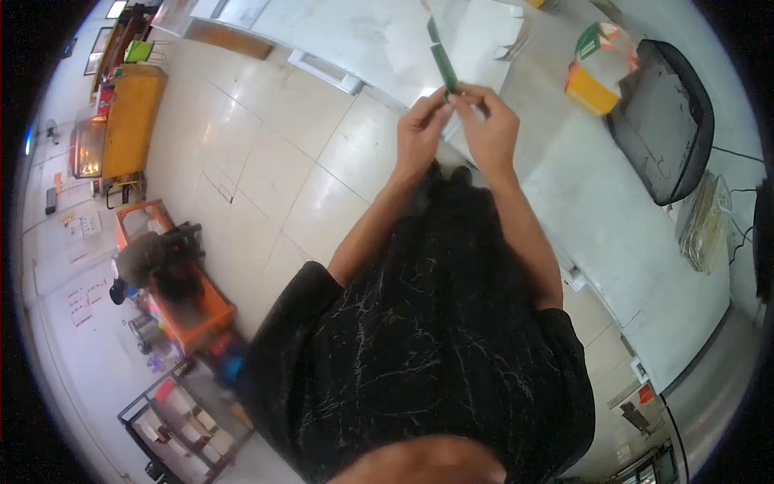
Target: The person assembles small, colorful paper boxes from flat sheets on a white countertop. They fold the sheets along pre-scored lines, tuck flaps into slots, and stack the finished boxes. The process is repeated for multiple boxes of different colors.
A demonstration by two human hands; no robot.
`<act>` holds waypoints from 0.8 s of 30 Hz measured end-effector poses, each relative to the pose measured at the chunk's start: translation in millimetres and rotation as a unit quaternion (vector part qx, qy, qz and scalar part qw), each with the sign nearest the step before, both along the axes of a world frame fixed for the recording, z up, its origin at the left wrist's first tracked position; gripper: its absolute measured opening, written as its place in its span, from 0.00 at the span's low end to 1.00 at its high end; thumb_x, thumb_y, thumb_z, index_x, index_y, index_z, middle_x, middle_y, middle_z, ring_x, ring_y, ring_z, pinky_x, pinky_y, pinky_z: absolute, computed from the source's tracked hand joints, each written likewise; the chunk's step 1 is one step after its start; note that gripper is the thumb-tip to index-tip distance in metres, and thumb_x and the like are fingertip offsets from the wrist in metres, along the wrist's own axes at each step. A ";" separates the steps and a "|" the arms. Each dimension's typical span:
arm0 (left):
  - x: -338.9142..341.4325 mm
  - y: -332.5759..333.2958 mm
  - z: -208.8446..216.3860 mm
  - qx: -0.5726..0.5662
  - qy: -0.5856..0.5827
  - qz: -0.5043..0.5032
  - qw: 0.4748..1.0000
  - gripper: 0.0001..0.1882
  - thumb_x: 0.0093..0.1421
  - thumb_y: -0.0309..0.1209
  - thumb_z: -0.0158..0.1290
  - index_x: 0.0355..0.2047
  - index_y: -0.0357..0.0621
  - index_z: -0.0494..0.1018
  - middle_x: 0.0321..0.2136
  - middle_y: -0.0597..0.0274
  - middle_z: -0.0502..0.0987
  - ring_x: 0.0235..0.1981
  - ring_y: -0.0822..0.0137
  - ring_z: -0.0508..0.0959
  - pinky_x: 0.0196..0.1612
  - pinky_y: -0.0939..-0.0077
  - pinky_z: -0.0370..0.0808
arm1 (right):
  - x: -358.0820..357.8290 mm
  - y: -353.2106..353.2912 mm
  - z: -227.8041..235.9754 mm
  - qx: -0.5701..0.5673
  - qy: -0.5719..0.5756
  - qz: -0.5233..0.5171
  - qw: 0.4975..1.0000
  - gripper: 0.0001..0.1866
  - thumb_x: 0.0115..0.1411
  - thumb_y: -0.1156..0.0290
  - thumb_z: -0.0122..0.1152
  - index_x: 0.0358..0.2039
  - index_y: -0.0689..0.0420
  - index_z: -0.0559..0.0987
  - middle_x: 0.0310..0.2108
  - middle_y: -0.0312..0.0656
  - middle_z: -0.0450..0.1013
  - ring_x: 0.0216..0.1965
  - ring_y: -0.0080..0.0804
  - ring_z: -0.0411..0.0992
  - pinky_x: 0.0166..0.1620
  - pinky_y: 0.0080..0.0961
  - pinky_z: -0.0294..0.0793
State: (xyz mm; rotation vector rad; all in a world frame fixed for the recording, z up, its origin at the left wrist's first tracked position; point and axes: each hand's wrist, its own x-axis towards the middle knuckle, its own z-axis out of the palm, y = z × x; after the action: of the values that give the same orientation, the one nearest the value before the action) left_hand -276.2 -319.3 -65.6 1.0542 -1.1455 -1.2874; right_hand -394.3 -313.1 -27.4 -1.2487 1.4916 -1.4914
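Both hands meet above the white table's edge, fingertips closed around the lower end of a slim dark-green strip [444,66]. It points up and away from me, with a thin pale band across it and a narrower far end; its exact kind is unclear. My left hand [421,129] pinches its base from the left. My right hand [493,129] pinches it from the right, thumb close to the left thumb. Under and beyond the strip, white paper sheets [484,36] lie on the white table [330,36].
A green, white and yellow bag [595,68] sits to the right, beside a dark grey chair back [663,121]. Stacked flat packets [704,226] lie farther right. Tiled floor [274,161] extends left, toward an orange table [205,310] with dark items and a yellow cabinet [135,121].
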 end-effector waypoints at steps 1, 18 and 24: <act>0.1 0.4 -1.5 -0.010 -0.010 0.001 1.000 0.17 0.63 0.22 0.53 0.54 0.36 0.73 0.38 0.67 0.76 0.39 0.77 0.73 0.46 0.82 0.70 | 2.1 0.9 -1.3 0.000 -0.004 -0.010 1.000 0.10 0.57 0.74 0.64 0.40 0.60 0.82 0.31 0.44 0.80 0.36 0.36 0.79 0.41 0.27 0.75; 14.2 2.2 2.2 0.155 0.080 0.028 0.984 0.16 0.70 0.35 0.45 0.47 0.33 0.72 0.36 0.60 0.77 0.35 0.74 0.74 0.37 0.78 0.73 | 28.1 25.1 -29.3 -0.227 0.359 0.075 0.902 0.24 0.62 0.67 0.54 0.56 0.67 0.70 0.42 0.51 0.77 0.57 0.55 0.67 0.58 0.43 0.68; 20.0 9.1 0.5 0.079 -0.051 0.013 0.995 0.13 0.68 0.31 0.45 0.46 0.37 0.73 0.36 0.59 0.78 0.36 0.69 0.78 0.40 0.73 0.75 | 19.1 26.8 -15.7 0.051 0.028 0.140 0.988 0.22 0.60 0.69 0.58 0.53 0.66 0.70 0.45 0.55 0.73 0.52 0.54 0.69 0.52 0.43 0.72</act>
State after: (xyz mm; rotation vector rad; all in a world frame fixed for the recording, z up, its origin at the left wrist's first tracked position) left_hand -256.2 -310.2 -65.2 1.2599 -1.1160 -1.3344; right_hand -375.2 -286.2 -43.1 -1.3835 1.3454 -1.1903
